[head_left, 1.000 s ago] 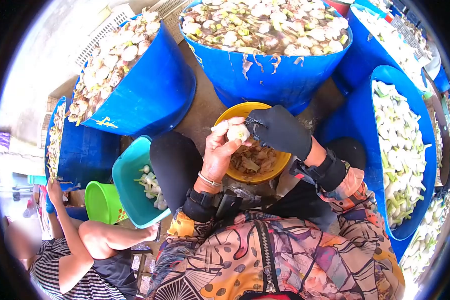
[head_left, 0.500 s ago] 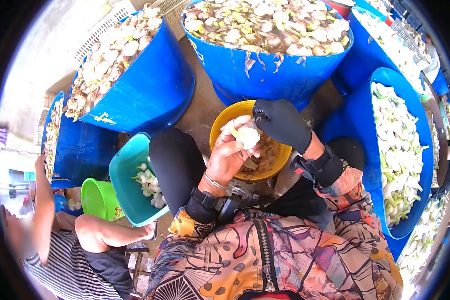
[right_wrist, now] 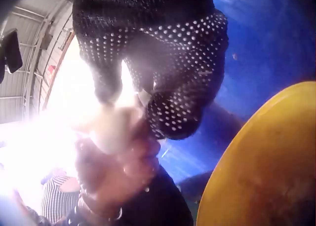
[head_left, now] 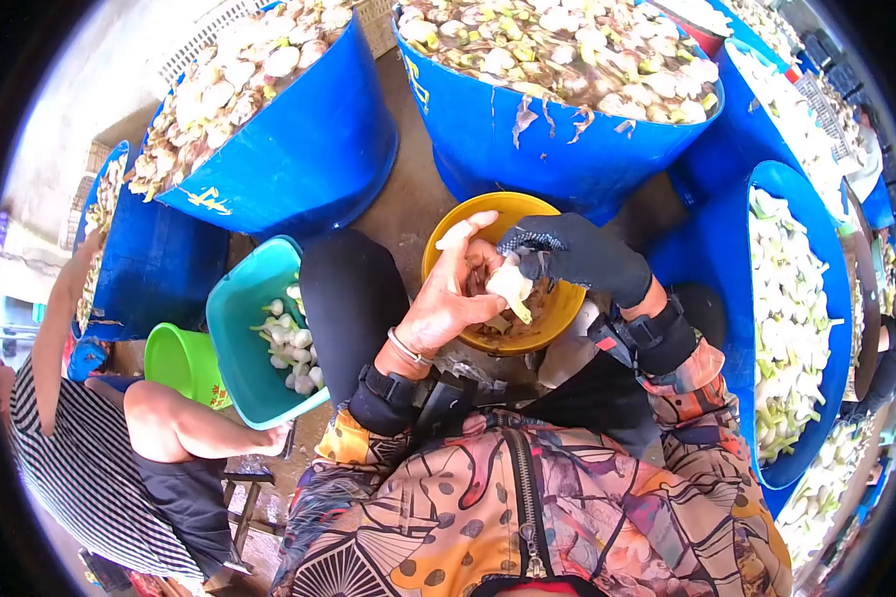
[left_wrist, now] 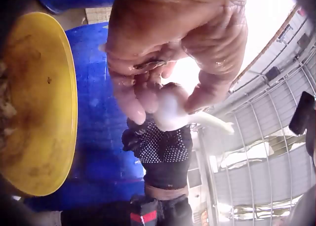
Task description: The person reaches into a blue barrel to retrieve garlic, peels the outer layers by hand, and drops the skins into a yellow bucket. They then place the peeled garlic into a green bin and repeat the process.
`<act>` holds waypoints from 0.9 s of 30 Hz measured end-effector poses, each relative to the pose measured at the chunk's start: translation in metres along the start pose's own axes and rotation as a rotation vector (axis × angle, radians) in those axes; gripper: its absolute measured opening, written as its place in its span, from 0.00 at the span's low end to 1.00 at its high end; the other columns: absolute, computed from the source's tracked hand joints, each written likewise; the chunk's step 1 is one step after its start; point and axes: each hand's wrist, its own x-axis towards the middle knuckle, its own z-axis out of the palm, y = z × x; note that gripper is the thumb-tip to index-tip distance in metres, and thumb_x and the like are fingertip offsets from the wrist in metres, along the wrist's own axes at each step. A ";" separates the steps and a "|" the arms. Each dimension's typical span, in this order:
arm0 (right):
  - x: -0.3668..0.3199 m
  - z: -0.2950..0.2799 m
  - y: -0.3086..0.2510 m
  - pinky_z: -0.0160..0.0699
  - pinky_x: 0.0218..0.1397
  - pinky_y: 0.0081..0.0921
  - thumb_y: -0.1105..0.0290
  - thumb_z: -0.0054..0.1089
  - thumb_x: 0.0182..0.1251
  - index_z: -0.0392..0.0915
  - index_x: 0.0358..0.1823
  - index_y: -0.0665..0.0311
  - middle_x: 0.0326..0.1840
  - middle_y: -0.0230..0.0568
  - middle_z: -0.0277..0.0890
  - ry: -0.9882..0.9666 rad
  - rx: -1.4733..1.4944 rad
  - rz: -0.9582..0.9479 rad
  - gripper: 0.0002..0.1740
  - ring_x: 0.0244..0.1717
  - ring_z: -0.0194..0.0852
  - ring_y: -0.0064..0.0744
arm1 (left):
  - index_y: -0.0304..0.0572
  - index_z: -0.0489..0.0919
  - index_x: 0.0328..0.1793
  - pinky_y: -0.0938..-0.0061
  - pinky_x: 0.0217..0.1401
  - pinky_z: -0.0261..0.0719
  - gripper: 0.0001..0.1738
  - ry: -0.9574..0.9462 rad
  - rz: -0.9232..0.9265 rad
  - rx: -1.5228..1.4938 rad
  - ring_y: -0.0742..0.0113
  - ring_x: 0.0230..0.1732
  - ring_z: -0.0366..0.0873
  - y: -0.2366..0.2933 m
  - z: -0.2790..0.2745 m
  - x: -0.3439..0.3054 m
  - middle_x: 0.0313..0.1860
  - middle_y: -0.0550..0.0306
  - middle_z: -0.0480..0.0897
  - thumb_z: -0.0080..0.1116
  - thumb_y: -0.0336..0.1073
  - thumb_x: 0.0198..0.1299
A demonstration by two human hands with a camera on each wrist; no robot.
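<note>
A white garlic bulb [head_left: 511, 284] with a short pale stalk is between my two hands, over the yellow bucket [head_left: 569, 310]. My bare, wet left hand [head_left: 446, 298] holds it between thumb and fingers; the left wrist view shows the bulb [left_wrist: 170, 110] near the thumb tip, stalk pointing off to the side. My right hand [head_left: 592, 257], in a black glove with white dots, pinches the same bulb from the other side with curled fingers. A small pale sliver shows between the gloved fingers in the right wrist view, its kind unclear. Dry brown peelings lie inside the bucket.
Blue tubs [head_left: 558, 154] heaped with garlic stand ahead and on both sides. A teal basin [head_left: 231, 308] of peeled bulbs sits left of my knee, beside a green bucket [head_left: 174, 363]. Someone in a striped shirt [head_left: 100, 468] sits at the left, arm raised to a tub.
The bulb has turned so its stalk points toward me, and the gloved hand has come back onto it after standing apart half a second ago. The seated person's arm has risen.
</note>
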 end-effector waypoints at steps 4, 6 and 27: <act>-0.004 0.004 0.005 0.72 0.45 0.21 0.64 0.58 0.64 0.76 0.43 0.67 0.37 0.32 0.76 -0.086 0.271 0.071 0.13 0.40 0.69 0.18 | 0.45 0.51 0.75 0.82 0.47 0.69 0.50 -0.060 -0.075 0.062 0.71 0.44 0.72 0.006 -0.003 -0.003 0.40 0.60 0.71 0.58 0.20 0.42; -0.004 0.005 0.008 0.71 0.44 0.19 0.64 0.58 0.64 0.77 0.43 0.67 0.36 0.29 0.75 -0.051 0.305 0.065 0.13 0.40 0.68 0.16 | 0.44 0.51 0.75 0.81 0.47 0.69 0.50 -0.063 -0.038 -0.003 0.72 0.44 0.72 0.004 -0.001 -0.003 0.41 0.60 0.70 0.58 0.20 0.42; -0.010 0.048 0.003 0.77 0.34 0.29 0.65 0.60 0.63 0.63 0.64 0.61 0.35 0.38 0.79 0.426 0.257 0.304 0.28 0.29 0.77 0.28 | 0.41 0.65 0.57 0.79 0.45 0.74 0.24 0.357 0.209 0.109 0.75 0.40 0.73 -0.036 0.006 0.007 0.39 0.61 0.71 0.60 0.25 0.55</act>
